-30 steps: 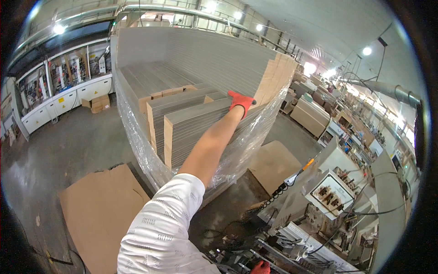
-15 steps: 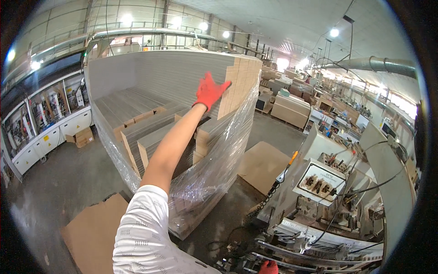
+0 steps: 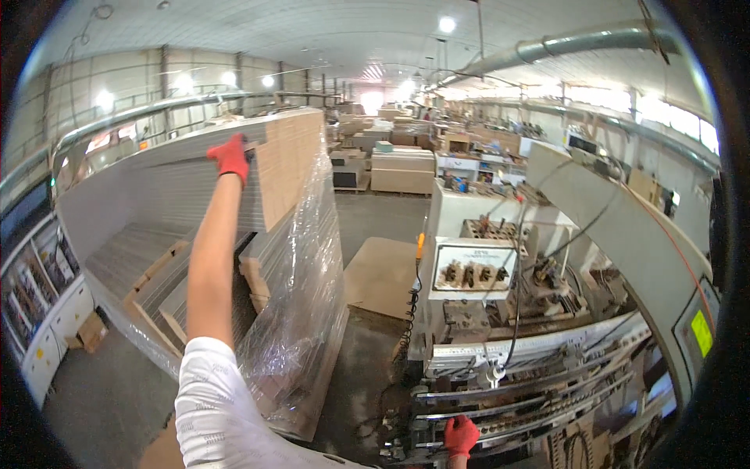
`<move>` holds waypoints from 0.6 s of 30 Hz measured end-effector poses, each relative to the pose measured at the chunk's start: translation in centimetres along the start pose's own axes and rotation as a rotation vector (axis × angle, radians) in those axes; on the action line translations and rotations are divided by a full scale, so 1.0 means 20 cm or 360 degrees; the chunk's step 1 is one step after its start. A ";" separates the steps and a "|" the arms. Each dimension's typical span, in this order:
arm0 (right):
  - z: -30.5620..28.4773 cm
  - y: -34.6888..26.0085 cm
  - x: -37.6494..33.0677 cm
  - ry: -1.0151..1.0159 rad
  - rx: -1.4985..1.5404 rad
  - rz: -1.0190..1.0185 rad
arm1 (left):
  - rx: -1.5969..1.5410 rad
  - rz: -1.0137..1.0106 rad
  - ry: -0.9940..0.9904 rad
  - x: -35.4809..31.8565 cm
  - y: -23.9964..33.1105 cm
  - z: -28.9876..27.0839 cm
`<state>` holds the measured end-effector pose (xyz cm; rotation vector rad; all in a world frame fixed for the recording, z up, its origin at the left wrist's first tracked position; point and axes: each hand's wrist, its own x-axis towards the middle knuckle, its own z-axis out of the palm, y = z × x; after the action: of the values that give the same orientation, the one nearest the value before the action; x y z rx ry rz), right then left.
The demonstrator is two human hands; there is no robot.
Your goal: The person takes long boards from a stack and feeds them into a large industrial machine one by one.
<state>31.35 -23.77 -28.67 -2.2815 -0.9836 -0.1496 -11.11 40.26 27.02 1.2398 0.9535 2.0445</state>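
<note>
My left hand [image 3: 231,159], in a red glove, reaches out to the tall stack of grey boards [image 3: 180,176] on the left. Its fingers are closed at the board edges near the pale, wood-coloured end of the stack [image 3: 287,160]. A narrow dark gap shows between boards left of the hand. Low in the view, my right hand [image 3: 461,436], also red-gloved, is curled closed beside the metal rails [image 3: 516,406] of a machine. What its fingers hold, if anything, is hidden.
Clear plastic wrap [image 3: 293,313] hangs round the stack's lower part. A brown sheet [image 3: 383,273] lies on the floor between stack and machine. A coiled cable [image 3: 410,313] hangs beside the machine's control panel [image 3: 474,266]. More board piles [image 3: 402,170] stand farther back.
The view has swung right, so the stack sits farther left. My left hand has gone from spread fingers to closed on the board edges. More of my right hand shows now.
</note>
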 end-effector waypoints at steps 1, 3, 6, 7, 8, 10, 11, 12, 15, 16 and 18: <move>-0.01 -0.01 0.00 -0.0017 -0.0015 0.0014 | 0.0224 0.0159 -0.0080 0.03 -0.01 -0.03; -0.02 -0.01 0.00 -0.0009 0.0076 0.0004 | 0.0901 0.0535 -0.0208 0.05 -0.02 -0.15; -0.01 0.02 -0.01 -0.0006 0.0084 -0.0067 | 0.0973 0.1347 -0.0219 0.00 0.06 -0.25; 0.00 0.03 -0.01 0.0012 0.0098 -0.0075 | 0.1139 0.1368 -0.0238 -0.07 0.11 -0.30; 0.01 0.04 -0.01 0.0032 0.0111 -0.0086 | 0.1283 0.1437 -0.0235 -0.17 0.16 -0.32; 0.01 0.03 -0.01 0.0042 0.0143 -0.0031 | 0.1039 0.1251 -0.0333 -0.46 0.26 -0.30; 0.00 0.00 -0.01 0.0155 0.0293 -0.0118 | 0.1001 0.1436 -0.0322 -0.67 0.29 -0.30; -0.03 -0.04 -0.01 0.0318 0.0442 -0.0146 | 0.0995 0.1350 -0.0367 -0.89 0.32 -0.32; -0.11 -0.32 -0.02 0.0327 0.1369 0.0384 | 0.0372 0.1122 -0.0608 -1.72 0.31 -0.30; -0.14 -0.46 0.00 0.0261 0.1605 0.0220 | -0.0197 0.0468 -0.0721 -1.95 0.30 -0.24; -0.24 -0.70 0.01 -0.0096 0.1834 0.0047 | -0.0727 -0.0190 -0.0563 -2.40 0.27 -0.16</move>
<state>22.66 -19.33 -17.54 -1.2321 -0.7518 0.4078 5.49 -0.12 6.03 1.1993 0.3589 1.7393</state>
